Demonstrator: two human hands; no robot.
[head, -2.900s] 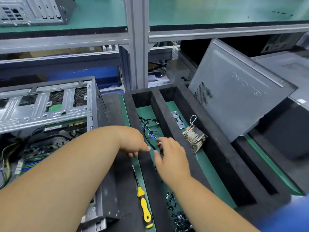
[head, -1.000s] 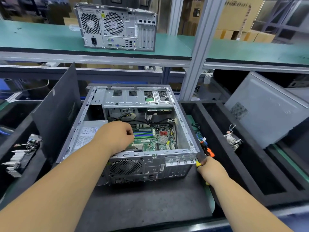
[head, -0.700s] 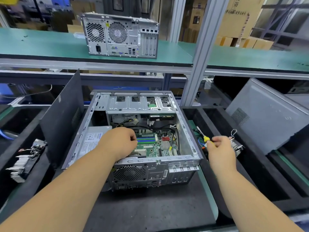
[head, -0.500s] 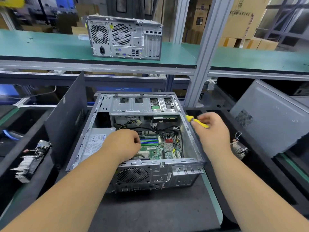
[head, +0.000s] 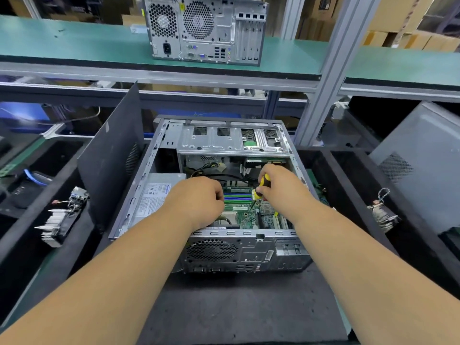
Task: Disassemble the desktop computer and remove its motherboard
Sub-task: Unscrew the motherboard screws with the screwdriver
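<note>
Right hand (head: 281, 188), screwdriver (head: 261, 186) now over motherboard (head: 245, 214)

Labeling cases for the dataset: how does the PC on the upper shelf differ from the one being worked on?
The shelf PC stands upright; the bench PC lies on its side. The shelf PC looks closed; the bench PC is open, motherboard exposed, with the right hand holding a screwdriver inside. Both are grey metal towers showing rear fan grilles and ports.

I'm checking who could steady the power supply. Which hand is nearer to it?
Left. The left hand sits just right of the power supply, close beside its labelled top. The right hand is farther right, holding the screwdriver over the motherboard.
</note>
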